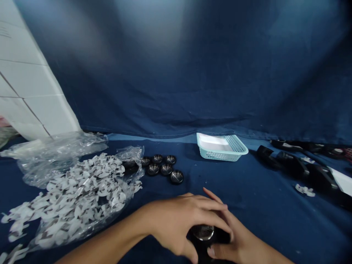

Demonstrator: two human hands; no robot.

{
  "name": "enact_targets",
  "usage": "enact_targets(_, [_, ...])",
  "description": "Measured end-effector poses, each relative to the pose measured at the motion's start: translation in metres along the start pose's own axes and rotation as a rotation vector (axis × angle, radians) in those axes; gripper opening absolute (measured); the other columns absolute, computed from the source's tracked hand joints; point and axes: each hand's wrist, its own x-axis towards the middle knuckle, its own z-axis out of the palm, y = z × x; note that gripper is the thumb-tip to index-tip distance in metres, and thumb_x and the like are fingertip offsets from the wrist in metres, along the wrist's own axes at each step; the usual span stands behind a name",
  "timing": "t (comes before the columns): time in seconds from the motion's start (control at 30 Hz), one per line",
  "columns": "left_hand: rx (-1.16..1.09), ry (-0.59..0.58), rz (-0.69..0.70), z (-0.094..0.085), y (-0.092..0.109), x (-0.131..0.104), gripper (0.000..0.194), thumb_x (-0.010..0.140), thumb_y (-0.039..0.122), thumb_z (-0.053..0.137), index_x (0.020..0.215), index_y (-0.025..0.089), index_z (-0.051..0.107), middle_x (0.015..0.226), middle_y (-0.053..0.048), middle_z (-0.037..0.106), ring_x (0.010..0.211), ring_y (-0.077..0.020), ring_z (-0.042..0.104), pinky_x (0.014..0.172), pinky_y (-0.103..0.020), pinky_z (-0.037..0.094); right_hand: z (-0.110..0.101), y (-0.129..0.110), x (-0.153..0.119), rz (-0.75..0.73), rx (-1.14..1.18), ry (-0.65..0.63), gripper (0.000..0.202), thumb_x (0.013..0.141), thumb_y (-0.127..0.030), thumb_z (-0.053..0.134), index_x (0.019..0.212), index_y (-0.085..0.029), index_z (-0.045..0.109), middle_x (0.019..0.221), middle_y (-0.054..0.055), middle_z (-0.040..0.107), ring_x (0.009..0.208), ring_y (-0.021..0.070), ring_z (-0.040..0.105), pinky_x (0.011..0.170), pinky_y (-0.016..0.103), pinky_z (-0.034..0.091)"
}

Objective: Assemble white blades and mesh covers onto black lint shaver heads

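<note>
Low in the view, both my hands close around a black object with a round, shiny, dark top (203, 232). My left hand (184, 220) arches over it from the left, its fingers curved across the far side and its thumb on the near side. My right hand (236, 238) wraps it from the right, with the thumb along the near edge. The fingers of the two hands overlap behind the object, and its lower part is hidden. Beyond my hands, several round black domed pieces (166, 169) with fine pale markings sit in rough rows on the blue cloth.
To the left, a heap of small white plastic parts (82, 194) spreads over a clear plastic bag (60, 154). A light-blue basket (221, 156) with white lining stands near the hanging blue curtain (192, 73). Several black parts (302, 168) and a small white piece (305, 190) lie at right.
</note>
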Motion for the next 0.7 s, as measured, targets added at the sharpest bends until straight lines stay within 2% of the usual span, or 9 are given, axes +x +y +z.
enact_targets(0.03, [0.044,0.032,-0.033,0.002,0.004,0.0,0.063,0.073,0.02,0.074,0.132,0.026,0.054,0.148,-0.004,0.044,0.133,-0.0268,0.043,0.111,-0.042,0.031,0.001,0.0,0.001,-0.016,0.0,0.013,0.106,0.071,-0.02,0.08,0.151,-0.031,0.01,0.154,0.009,0.034,0.145,0.0246,0.026,0.117,0.042,0.024])
enact_targets(0.1, [0.132,0.121,-0.111,0.006,0.011,0.001,0.059,0.073,0.028,0.076,0.128,0.027,0.056,0.141,-0.003,0.051,0.128,-0.0267,0.046,0.108,-0.041,0.034,0.004,-0.001,0.002,-0.048,-0.018,0.062,0.106,0.069,-0.019,0.081,0.15,-0.03,0.013,0.158,0.009,0.027,0.147,0.0248,0.019,0.118,0.043,0.021])
enact_targets(0.17, [0.218,0.212,-0.198,0.01,0.016,0.002,0.05,0.075,0.037,0.076,0.121,0.027,0.06,0.127,-0.004,0.06,0.119,-0.0265,0.052,0.103,-0.041,0.038,0.006,-0.001,0.002,-0.056,-0.048,0.109,0.108,0.067,-0.019,0.082,0.15,-0.029,0.014,0.159,0.01,0.024,0.146,0.0257,0.02,0.119,0.043,0.02])
enact_targets(0.2, [0.261,0.245,-0.241,0.012,0.018,0.004,0.046,0.076,0.042,0.074,0.117,0.026,0.063,0.121,-0.005,0.063,0.114,-0.0273,0.054,0.1,-0.042,0.04,0.007,-0.002,0.002,-0.046,-0.061,0.123,0.109,0.067,-0.018,0.082,0.15,-0.028,0.012,0.157,0.012,0.028,0.145,0.0265,0.025,0.118,0.043,0.022])
enact_targets(0.27, [0.338,0.278,-0.323,0.014,0.02,0.006,0.044,0.076,0.052,0.072,0.107,0.022,0.067,0.108,-0.007,0.066,0.103,-0.029,0.058,0.093,-0.045,0.042,0.009,-0.002,0.001,-0.016,-0.091,0.129,0.111,0.068,-0.017,0.079,0.151,-0.025,0.007,0.144,0.015,0.047,0.134,0.0287,0.043,0.114,0.047,0.029])
enact_targets(0.37, [0.375,0.267,-0.444,0.016,0.019,0.008,0.046,0.074,0.059,0.07,0.098,0.02,0.068,0.094,-0.007,0.067,0.089,-0.0298,0.062,0.082,-0.046,0.046,0.009,-0.002,0.0,0.01,-0.138,0.13,0.109,0.071,-0.018,0.076,0.152,-0.023,0.003,0.117,0.011,0.066,0.111,0.0285,0.061,0.106,0.049,0.038])
enact_targets(0.5, [0.3,0.22,-0.488,0.015,0.016,0.008,0.045,0.072,0.055,0.073,0.102,0.022,0.068,0.092,-0.005,0.069,0.08,-0.028,0.065,0.071,-0.04,0.048,0.009,-0.003,-0.001,0.011,-0.148,0.133,0.11,0.07,-0.018,0.076,0.152,-0.023,0.001,0.114,0.01,0.067,0.107,0.0276,0.063,0.104,0.048,0.039])
enact_targets(0.6, [0.242,0.223,-0.428,0.012,0.016,0.006,0.043,0.071,0.047,0.078,0.106,0.024,0.068,0.099,-0.004,0.07,0.087,-0.0269,0.066,0.077,-0.038,0.048,0.009,-0.003,0.0,0.007,-0.128,0.113,0.108,0.073,-0.019,0.075,0.152,-0.024,0.001,0.119,0.011,0.065,0.116,0.0286,0.059,0.107,0.047,0.038])
enact_targets(0.7, [0.166,0.189,-0.341,0.008,0.016,0.003,0.045,0.073,0.036,0.08,0.115,0.028,0.066,0.11,-0.002,0.07,0.099,-0.0254,0.064,0.086,-0.039,0.045,0.008,-0.003,0.0,0.017,-0.123,0.108,0.109,0.073,-0.021,0.077,0.152,-0.023,0.001,0.119,0.011,0.066,0.13,0.0297,0.048,0.11,0.047,0.035])
